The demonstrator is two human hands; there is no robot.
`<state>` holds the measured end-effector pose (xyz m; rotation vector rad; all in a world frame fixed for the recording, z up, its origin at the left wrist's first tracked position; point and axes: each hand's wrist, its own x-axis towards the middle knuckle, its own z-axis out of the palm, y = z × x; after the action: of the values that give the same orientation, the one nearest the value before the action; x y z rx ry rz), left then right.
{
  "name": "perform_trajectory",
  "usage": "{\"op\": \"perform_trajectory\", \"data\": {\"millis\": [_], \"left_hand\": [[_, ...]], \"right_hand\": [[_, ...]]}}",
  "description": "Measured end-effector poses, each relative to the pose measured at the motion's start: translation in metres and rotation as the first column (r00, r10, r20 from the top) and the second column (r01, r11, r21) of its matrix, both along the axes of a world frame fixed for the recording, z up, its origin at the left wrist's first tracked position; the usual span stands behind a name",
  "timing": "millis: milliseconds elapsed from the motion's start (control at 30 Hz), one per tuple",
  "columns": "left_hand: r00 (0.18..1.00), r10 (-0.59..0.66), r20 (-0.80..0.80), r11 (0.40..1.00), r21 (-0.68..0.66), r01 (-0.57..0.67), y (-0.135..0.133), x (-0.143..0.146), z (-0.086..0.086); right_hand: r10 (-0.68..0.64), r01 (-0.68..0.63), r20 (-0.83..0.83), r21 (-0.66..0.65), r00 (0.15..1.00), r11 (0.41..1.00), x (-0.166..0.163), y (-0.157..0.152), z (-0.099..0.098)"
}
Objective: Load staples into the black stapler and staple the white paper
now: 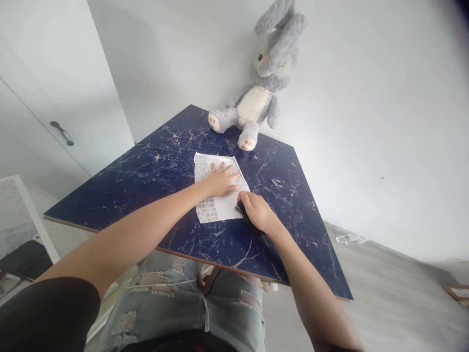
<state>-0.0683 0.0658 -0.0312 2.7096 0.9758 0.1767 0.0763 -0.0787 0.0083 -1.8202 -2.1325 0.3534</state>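
Observation:
A sheet of printed paper (227, 204) lies on the dark blue marble-patterned table (146, 181). My left hand (221, 181) rests flat on the sheet with its fingers spread. At the paper's lower right edge, my right hand (257, 210) is closed around a black stapler (240, 209), thumb on top. The stapler's front end meets the sheet, while the hand covers most of its body. Whether the paper sits between its jaws cannot be made out.
A grey plush rabbit (254, 105) sits at the table's back corner against the wall. A small metallic-looking piece (274, 182) lies right of the paper. To the left stands a white cabinet with a dark handle (62, 133). My jeans touch near the front edge.

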Motion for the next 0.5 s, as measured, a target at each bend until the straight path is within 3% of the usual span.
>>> {"op": "perform_trajectory", "data": {"millis": [100,300,400,500], "left_hand": [[1.0,0.001,0.006,1.0,0.002,-0.001,0.001,0.0,-0.001],[1.0,-0.002,0.003,1.0,-0.005,0.002,0.002,0.0,-0.002],[0.999,-0.01,0.043,0.999,0.049,0.008,0.006,-0.002,-0.004],[0.984,0.148,0.098,0.98,0.116,-0.159,0.012,-0.007,-0.006]], "right_hand": [[0.043,-0.05,0.198,0.033,0.979,0.998,-0.003,-0.001,-0.001],[-0.08,0.085,0.523,0.014,0.848,0.996,-0.022,-0.002,0.007],[-0.113,0.123,0.561,0.02,0.82,0.992,-0.033,0.0,0.009],[-0.137,0.147,0.511,0.02,0.848,0.989,-0.035,0.0,0.011]]}}
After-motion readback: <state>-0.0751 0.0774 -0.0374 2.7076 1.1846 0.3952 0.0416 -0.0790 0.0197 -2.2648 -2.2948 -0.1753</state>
